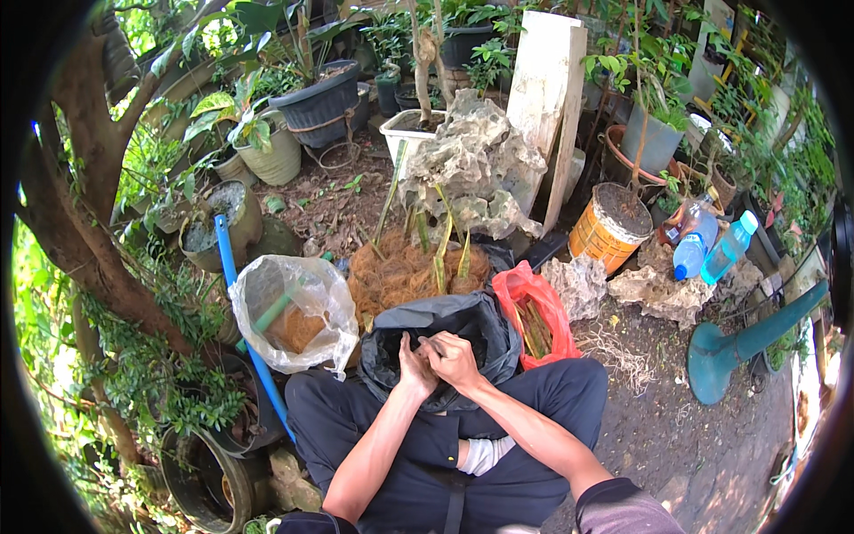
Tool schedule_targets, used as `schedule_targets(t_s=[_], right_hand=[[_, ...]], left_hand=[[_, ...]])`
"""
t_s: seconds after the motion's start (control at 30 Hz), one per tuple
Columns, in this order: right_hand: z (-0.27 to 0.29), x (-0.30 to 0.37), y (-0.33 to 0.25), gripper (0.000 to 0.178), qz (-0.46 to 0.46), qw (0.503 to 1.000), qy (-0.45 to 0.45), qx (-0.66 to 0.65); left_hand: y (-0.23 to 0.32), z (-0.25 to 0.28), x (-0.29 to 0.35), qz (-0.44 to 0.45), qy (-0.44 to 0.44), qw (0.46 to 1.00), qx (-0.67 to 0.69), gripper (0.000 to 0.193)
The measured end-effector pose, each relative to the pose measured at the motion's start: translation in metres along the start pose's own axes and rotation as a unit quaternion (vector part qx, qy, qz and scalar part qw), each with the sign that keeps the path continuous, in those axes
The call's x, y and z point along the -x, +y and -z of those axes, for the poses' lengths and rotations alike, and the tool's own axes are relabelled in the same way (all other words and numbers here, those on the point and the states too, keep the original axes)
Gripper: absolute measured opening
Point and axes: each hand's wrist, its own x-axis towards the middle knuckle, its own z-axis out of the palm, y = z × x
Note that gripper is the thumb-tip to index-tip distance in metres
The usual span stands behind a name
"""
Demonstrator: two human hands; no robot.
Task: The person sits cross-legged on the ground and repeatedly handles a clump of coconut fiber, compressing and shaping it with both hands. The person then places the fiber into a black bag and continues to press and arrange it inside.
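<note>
Both hands meet over the mouth of a black plastic bag (498,327) in front of my crossed legs. My left hand (415,366) is tilted up with its fingers stretched out, and its palm looks soiled. Against that palm rests my right hand (453,358), its fingers bent and closed; whatever they may hold is hidden. Dark contents show dimly inside the bag. To its left stands a clear plastic bag (289,307) with brown fibre in it. A red plastic bag (525,294) holding long green leaf pieces (535,329) leans on the right side.
Behind the bags lies a heap of brown coconut fibre (374,276) with upright leaves. Beyond it are a jagged rock (476,160) and potted plants. A blue pipe (236,276) slants at left. An orange bucket (609,230), two plastic bottles (696,245) and a green flared pipe (712,365) are at right.
</note>
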Motion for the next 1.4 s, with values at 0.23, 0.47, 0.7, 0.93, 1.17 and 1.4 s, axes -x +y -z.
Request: schedule_targets(t_s=[0.23,0.47,0.7,0.93,1.17,1.4], right_hand=[[0.009,-0.001,0.006,0.022,-0.048,0.999,-0.019,0.012],[0.014,-0.001,0.001,0.023,0.095,0.978,-0.151,0.107],[0.013,-0.003,-0.001,0.024,0.092,0.984,-0.126,0.091],[0.023,-0.015,-0.005,0.026,0.044,0.997,-0.024,0.058],[0.033,-0.022,0.0,0.026,0.039,0.998,0.01,0.051],[0.033,-0.021,0.003,0.024,0.037,0.998,-0.005,0.052]], left_hand=[[-0.012,-0.006,0.001,0.005,0.079,0.997,0.02,0.078],[-0.01,-0.019,0.012,-0.011,0.004,0.998,0.07,0.05],[-0.008,0.004,-0.004,-0.052,-0.06,0.993,0.084,0.033],[-0.014,-0.026,0.011,-0.072,0.0,0.997,0.017,0.036],[-0.021,-0.014,0.001,-0.083,0.018,0.996,-0.038,0.02],[-0.024,0.01,-0.017,-0.028,0.033,0.991,-0.128,0.026]])
